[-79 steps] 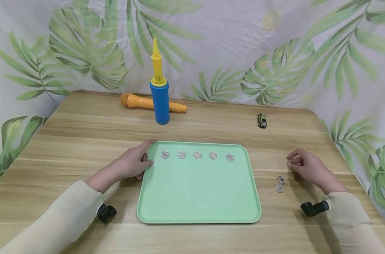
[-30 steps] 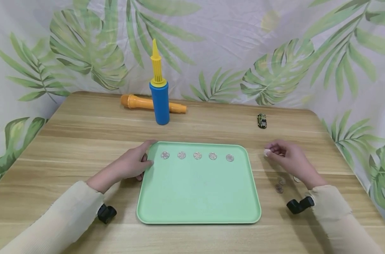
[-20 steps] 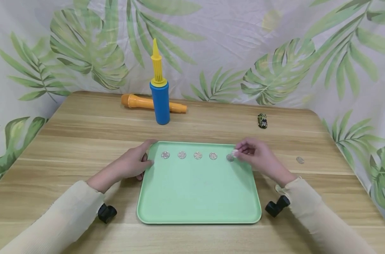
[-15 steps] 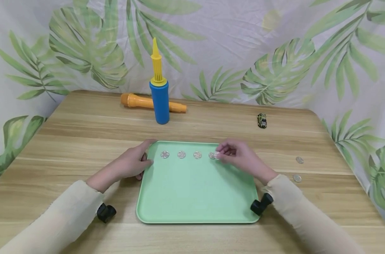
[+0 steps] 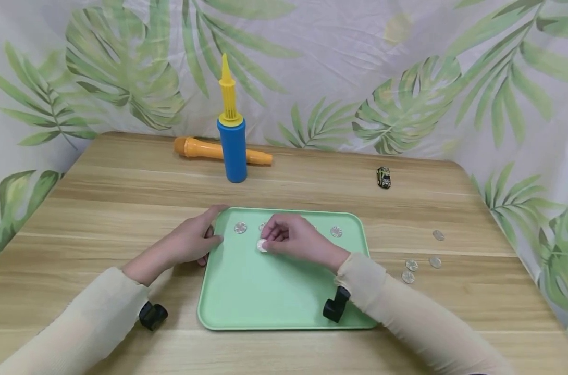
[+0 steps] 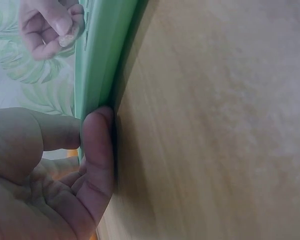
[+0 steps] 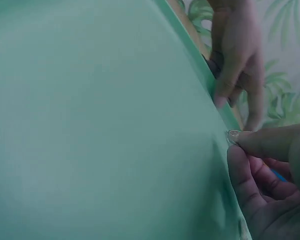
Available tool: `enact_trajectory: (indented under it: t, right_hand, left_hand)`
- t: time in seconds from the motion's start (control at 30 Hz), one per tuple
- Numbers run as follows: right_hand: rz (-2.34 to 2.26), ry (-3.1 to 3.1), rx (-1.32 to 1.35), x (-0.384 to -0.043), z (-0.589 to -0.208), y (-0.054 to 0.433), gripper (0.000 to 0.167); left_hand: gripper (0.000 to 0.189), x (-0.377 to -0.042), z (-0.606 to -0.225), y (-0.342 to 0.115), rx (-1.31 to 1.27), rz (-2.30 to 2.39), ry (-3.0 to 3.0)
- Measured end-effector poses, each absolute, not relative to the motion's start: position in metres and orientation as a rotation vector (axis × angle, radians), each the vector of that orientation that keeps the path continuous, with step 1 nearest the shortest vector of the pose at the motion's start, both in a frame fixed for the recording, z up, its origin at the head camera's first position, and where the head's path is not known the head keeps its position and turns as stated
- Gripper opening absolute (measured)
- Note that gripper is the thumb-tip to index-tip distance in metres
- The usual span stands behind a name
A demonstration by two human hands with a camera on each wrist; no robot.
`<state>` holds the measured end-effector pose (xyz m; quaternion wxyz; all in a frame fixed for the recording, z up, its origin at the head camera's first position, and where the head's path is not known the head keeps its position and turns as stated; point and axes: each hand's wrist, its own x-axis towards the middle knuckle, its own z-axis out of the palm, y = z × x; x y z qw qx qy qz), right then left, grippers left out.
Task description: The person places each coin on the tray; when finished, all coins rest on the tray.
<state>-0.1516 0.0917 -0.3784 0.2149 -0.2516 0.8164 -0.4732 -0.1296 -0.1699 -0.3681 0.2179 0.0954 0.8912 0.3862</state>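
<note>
My left hand [image 5: 190,240] grips the left edge of the light green tray [image 5: 242,299]; in the left wrist view its thumb and fingers [image 6: 97,165] pinch the rim. Over the tray's upper left part, my right hand [image 5: 297,238] pinches a silvery coin [image 5: 261,245] between thumb and fingertips. The same coin [image 7: 233,135] shows at the fingertips in the right wrist view. A row of coins lies along the tray's far side: the leftmost coin [image 5: 240,227] and rightmost coin [image 5: 336,232] are in plain sight, while the right hand partly hides those between.
Several loose coins [image 5: 411,265] lie on the wooden table [image 5: 457,307] right of the tray. Behind it a blue and yellow hand pump [image 5: 233,151] stands before an orange toy microphone [image 5: 199,148]. A small toy car [image 5: 383,177] sits at the back right.
My right hand has come from the table's right side, leftward past the tray's right rim and along the coin row, with a coin in its fingers. The left hand keeps its grip on the tray.
</note>
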Motion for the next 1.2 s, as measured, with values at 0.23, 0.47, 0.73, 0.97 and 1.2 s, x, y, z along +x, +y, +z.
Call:
enact_trajectory:
  t: [0.23,0.47,0.73,0.97,1.2]
  right_hand:
    - [-1.243,2.246,-0.776,-0.146,-0.382,0.065,0.01]
    - [-1.185,2.269,-0.823,-0.142,-0.381,0.05,0.008]
    - [-1.058,2.321,-0.843,-0.141,-0.375,0.042,0.005]
    - [-0.966,2.379,-0.878,-0.14,-0.373,0.037,0.005]
    - [-0.935,2.398,-0.899,-0.14,-0.376,0.035,0.006]
  left_hand:
    - [0.07,-0.129,-0.37,-0.172,0.271,1.073,2.468]
    - [0.069,-0.129,-0.369,-0.175,0.3,1.08,2.471]
    - [0.068,-0.13,-0.369,-0.175,0.317,1.085,2.468]
    - [0.068,-0.13,-0.369,-0.174,0.31,1.085,2.469]
    - [0.068,-0.13,-0.37,-0.174,0.298,1.067,2.476]
